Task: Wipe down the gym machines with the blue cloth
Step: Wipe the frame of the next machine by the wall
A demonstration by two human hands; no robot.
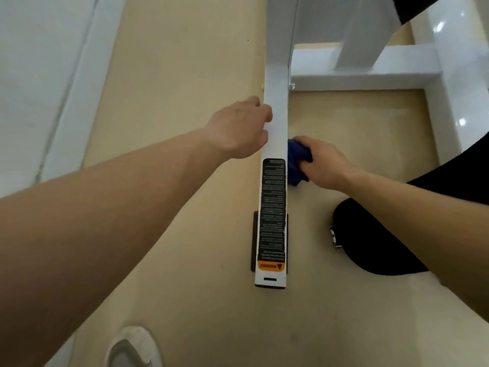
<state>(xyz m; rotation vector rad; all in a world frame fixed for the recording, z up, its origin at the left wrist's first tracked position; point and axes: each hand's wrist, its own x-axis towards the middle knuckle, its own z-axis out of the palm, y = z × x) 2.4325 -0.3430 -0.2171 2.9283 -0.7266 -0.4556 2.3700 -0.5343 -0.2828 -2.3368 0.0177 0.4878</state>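
A white bar point(275, 123) of a gym machine runs down the middle of the view, over a tan floor point(185, 62). A long black warning label point(273, 207) with an orange band at its near end covers the lower half of the bar's top face. The near end of the bar sits over a dark foot plate point(254, 242) on the floor.

The left hand point(240, 128) reaches in from the left and grips the bar above the label. Its fingers point(266, 115) are curled over the bar's left edge and onto the top face.

The right hand point(326, 165) comes in from the right and holds the blue cloth point(297, 162) bunched in its fingers point(308, 141), which are closed round it. The cloth is pressed against the right side of the bar, level with the top of the label and just across from the left hand.

Farther off, a white cross-beam point(357, 75) joins the bar at a right angle and leads to more white frame parts. A dark rounded shape point(370, 242) with a small metal piece on its edge lies under the right forearm; I cannot tell what it is. A pale shoe point(135, 348) shows at the bottom left, and a white wall point(34, 75) borders the floor on the left.
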